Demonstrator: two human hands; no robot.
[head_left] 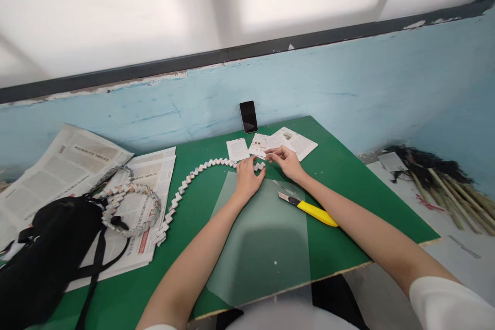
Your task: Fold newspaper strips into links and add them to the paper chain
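A zigzag chain of folded paper (188,179) curves across the green table, its end emerging beyond the fingers of my left hand (248,178). Those fingers are closed over the chain near that end. Just to the right, my right hand (286,162) pinches a small folded paper strip (268,156) between thumb and fingers, close to the chain's tip. Cut pieces of printed paper (237,149) lie just behind both hands. A yellow utility knife (315,212) rests beside my right forearm, its blade end pointing left.
A clear plastic sheet (263,247) covers part of the green table (336,175). A phone (248,116) leans against the blue wall. Newspapers (162,175), a coiled paper chain (152,198) and a black bag (58,237) occupy the left. Sticks (448,191) lie on the floor at right.
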